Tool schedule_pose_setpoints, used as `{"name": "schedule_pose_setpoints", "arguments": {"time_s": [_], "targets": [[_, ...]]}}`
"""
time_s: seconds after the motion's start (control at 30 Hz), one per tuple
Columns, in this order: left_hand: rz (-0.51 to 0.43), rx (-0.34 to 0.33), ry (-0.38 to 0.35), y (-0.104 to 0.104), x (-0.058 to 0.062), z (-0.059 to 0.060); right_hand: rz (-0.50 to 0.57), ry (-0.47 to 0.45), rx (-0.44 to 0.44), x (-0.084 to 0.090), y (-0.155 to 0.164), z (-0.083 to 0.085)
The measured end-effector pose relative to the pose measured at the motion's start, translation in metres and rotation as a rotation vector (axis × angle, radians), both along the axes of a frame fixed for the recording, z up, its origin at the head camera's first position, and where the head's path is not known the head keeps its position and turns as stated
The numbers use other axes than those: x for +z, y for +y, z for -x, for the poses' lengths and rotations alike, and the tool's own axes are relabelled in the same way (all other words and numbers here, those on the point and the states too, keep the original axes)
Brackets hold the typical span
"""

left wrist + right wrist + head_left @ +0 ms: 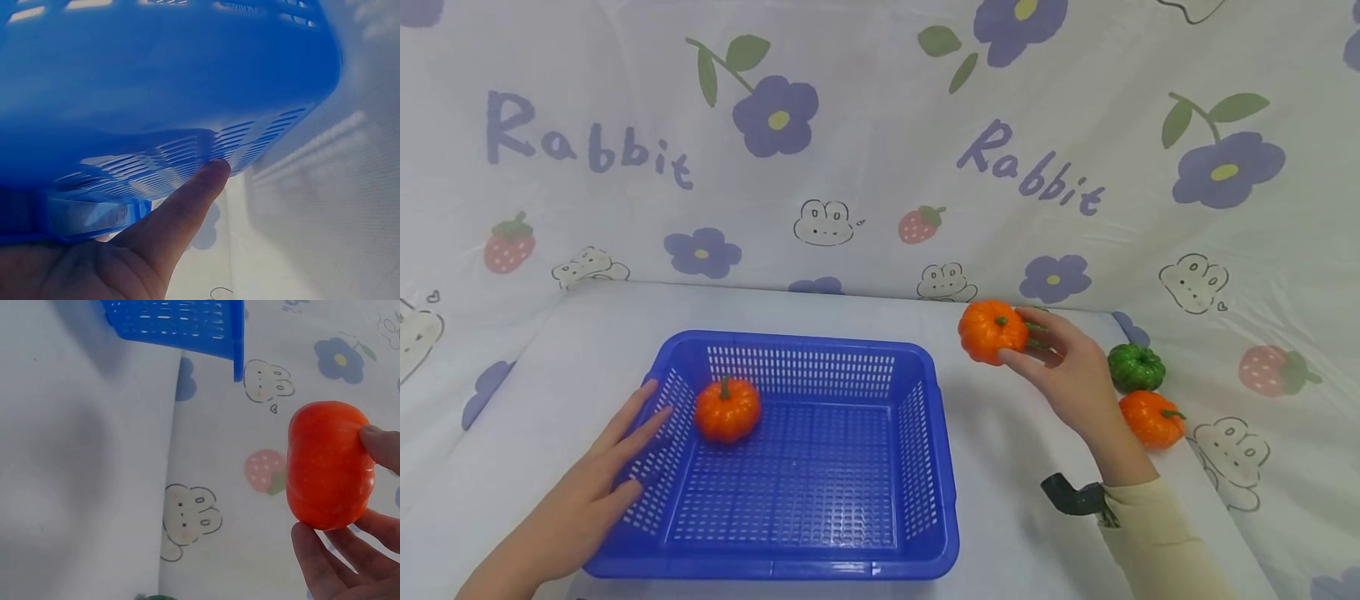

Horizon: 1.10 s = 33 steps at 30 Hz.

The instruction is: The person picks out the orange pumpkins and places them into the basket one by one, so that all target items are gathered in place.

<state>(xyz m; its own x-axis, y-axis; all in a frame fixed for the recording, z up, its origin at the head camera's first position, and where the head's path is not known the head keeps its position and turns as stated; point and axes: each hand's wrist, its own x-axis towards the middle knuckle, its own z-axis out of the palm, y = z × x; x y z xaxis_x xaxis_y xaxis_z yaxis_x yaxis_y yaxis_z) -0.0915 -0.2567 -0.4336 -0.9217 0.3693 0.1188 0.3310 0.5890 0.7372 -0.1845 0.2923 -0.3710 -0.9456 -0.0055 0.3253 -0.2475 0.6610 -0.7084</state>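
Held between the thumb and fingertips of my right hand (1063, 367), an orange toy pumpkin (991, 332) hangs right of the blue basket (942, 467). The right wrist view shows the same pumpkin (330, 465), thumb on one side and fingers on the other. My left hand (583, 500) lies at the basket's left rim with its fingers spread and fairly straight. From the left wrist, a finger (187, 203) reaches up to the slotted outer wall (169, 81). Another orange pumpkin (727, 410) sits inside the basket, at its left side.
On the table's right side, beyond my right forearm, are a green pumpkin (1137, 367) and an orange pumpkin (1152, 419). Something green (1039, 335) shows between my right fingers, mostly hidden. A patterned cloth (865, 150) hangs behind the white table (1000, 500).
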Motion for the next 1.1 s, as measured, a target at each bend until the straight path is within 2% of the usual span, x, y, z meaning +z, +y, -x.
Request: {"name": "schedule_pose_setpoints", "arguments": {"time_s": [0.4,0.77,0.97,1.1], "targets": [[0.018,-0.003,0.035,-0.001,-0.001,0.0,0.005,0.033,0.037,0.007,-0.01,-0.005],[0.012,-0.001,0.026,-0.001,0.0,0.0,-0.012,0.02,0.061,0.017,-0.019,-0.01],[0.022,0.0,0.046,-0.001,0.0,0.0,-0.02,0.035,0.074,0.017,-0.024,-0.011],[0.012,-0.004,0.02,-0.001,-0.001,-0.001,-0.017,0.033,0.079,0.016,-0.026,-0.014]]}}
